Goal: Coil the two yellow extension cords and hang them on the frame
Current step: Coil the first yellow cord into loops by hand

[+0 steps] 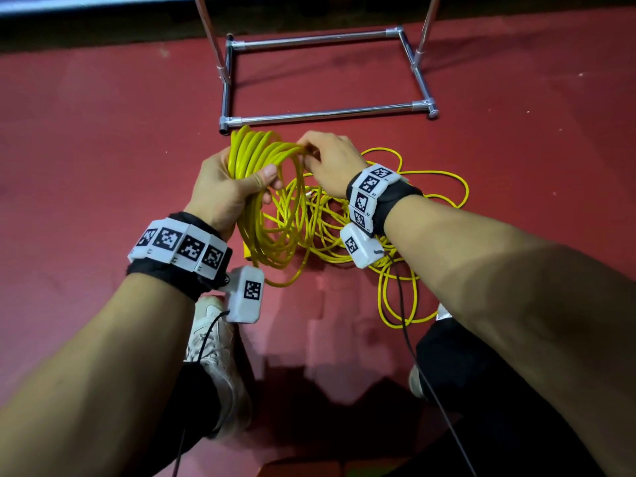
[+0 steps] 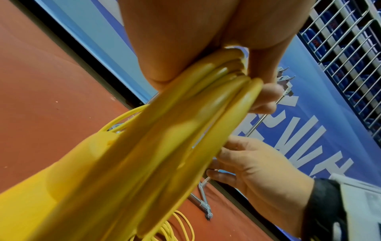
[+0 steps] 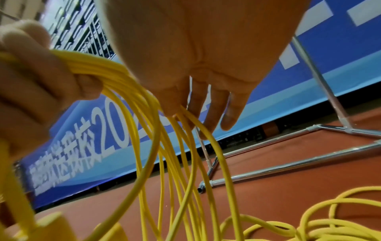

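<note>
Head view: left hand grips the coil, its loops hanging down; right hand, just right, pinches a top strand; loose cord lies below it.

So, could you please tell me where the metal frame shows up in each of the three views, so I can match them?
Head: the metal frame lies at top centre on the red floor, just beyond the coiled cord gripped by the left hand.
Left wrist: small, right of centre, partly hidden behind the coiled cord.
Right wrist: at the right, standing on the floor.
Shared landmark: the coiled cord.
</note>
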Motion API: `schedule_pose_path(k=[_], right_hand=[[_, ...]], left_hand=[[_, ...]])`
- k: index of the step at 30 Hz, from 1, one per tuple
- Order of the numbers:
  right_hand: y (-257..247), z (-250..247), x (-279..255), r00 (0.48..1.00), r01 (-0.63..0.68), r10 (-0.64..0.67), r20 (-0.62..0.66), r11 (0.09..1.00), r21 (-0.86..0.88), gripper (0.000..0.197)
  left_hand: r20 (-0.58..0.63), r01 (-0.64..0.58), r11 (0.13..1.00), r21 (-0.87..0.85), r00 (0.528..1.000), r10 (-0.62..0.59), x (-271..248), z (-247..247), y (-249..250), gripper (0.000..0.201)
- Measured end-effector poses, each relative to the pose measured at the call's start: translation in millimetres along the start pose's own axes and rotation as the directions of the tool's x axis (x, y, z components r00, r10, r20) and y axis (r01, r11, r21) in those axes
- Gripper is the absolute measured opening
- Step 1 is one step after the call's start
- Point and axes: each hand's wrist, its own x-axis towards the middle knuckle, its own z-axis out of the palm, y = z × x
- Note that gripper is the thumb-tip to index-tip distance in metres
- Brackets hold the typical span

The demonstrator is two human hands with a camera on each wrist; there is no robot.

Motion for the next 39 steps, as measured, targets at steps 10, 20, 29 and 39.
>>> schedule_pose_path(k=[10, 20, 29, 39], right_hand=[[6.7, -12.6, -3.8, 0.969, 0.116, -0.056, -0.239, 0.962, 0.245, 0.016], [-17.3, -29.8, 9.2, 0.946, 0.28, -0.159, -0.282, 0.839, 0.466, 0.005], [-34.1, -15.0, 3.0, 0.969, 0.23, -0.247, -0.013, 0.884, 0.406, 0.018], [-32.7, -18.4, 0.0, 0.976, 0.206, -0.207, -0.067, 0.782, 0.588, 0.021]], left_hand=[[-0.091, 0.082, 0.995, -0.061, 0.992, -0.087, 4.4, -9.8, -0.5, 0.019], [-0.111, 0.185, 0.969, -0.162, 0.973, -0.204, 10.4, -13.5, -3.3, 0.034], [-0.085, 0.205, 0.968, -0.146, 0.972, -0.218, 2.8, -9.6, -7.2, 0.032], [-0.139, 0.175, 0.979, -0.108, 0.972, -0.189, 6.6, -12.6, -14.7, 0.03]])
